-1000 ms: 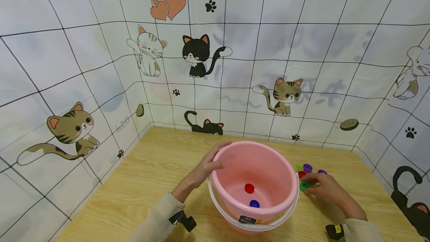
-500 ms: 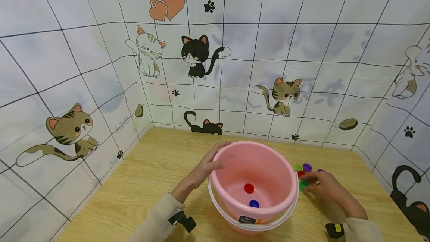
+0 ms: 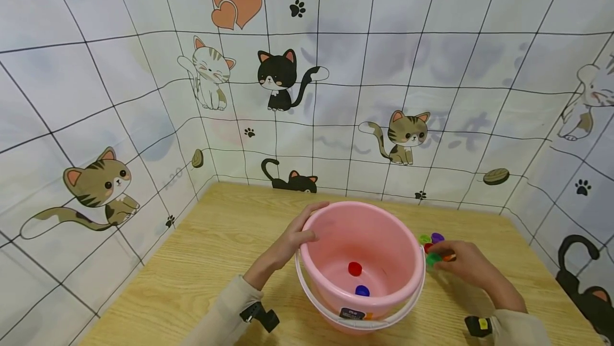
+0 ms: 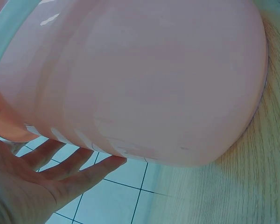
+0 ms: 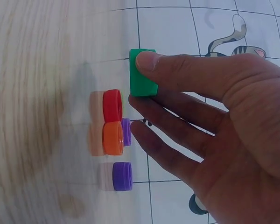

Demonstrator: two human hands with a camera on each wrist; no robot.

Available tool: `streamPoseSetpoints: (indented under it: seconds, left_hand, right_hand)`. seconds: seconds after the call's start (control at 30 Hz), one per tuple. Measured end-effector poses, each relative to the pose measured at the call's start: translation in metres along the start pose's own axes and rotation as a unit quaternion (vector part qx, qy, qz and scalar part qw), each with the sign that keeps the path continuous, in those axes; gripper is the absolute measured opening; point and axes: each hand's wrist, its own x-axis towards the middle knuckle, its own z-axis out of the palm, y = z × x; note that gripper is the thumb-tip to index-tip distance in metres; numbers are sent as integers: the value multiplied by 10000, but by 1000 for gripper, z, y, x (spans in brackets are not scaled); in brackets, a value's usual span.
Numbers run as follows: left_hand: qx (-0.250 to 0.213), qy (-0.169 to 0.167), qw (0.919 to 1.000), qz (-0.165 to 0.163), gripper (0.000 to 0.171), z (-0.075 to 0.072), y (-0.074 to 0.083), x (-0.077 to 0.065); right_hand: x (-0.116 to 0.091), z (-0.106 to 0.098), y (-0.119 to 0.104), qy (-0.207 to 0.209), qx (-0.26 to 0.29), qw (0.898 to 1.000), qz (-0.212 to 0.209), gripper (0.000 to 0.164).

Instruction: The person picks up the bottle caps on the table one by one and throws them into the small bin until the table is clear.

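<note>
Two bare hands work at a pale wooden table (image 3: 230, 228), where a pink bucket (image 3: 360, 228) stands. The left hand (image 3: 288, 242) holds the left side of its rim, thumb over the edge on the inside and fingers spread along the outer wall, probably to steady a light container; the wide mouth faces up, which likely makes the inside easy to see and reach. On the bucket's floor lie a red cap (image 3: 355, 268) and a blue cap (image 3: 362, 290), apart from each other. Its white handle (image 3: 371, 326) hangs down at the front, clear of the mouth. Just beside the bucket, the right hand (image 3: 467, 266) pinches a green cap (image 5: 142, 84): the thumb presses its near side, the opposing fingertip is hidden, and two other fingers stand slightly apart, holding nothing. So small a piece seems to suit a pinch better than a full grasp; whether it is off the table I cannot tell. Near those fingers sit an orange cap (image 5: 113, 138), a second red cap (image 5: 113, 106), a partly hidden lime cap (image 3: 425, 239), a purple cap (image 5: 127, 132) behind the orange one and another purple cap (image 5: 122, 177) a little apart, all within easy reach
</note>
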Motion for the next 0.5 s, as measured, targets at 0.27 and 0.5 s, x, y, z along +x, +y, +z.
streamPoseSetpoints:
  seconds: [0.27, 0.5]
  left_hand:
    - [-2, -5, 10000, 1, 75, 0, 0, 0]
    - [-20, -6, 10000, -1, 75, 0, 0, 0]
  right_hand:
    - [0, -3, -5, 47, -78, 10000, -9, 30]
    - [0, -6, -10, 112, -208, 9997, 12, 30]
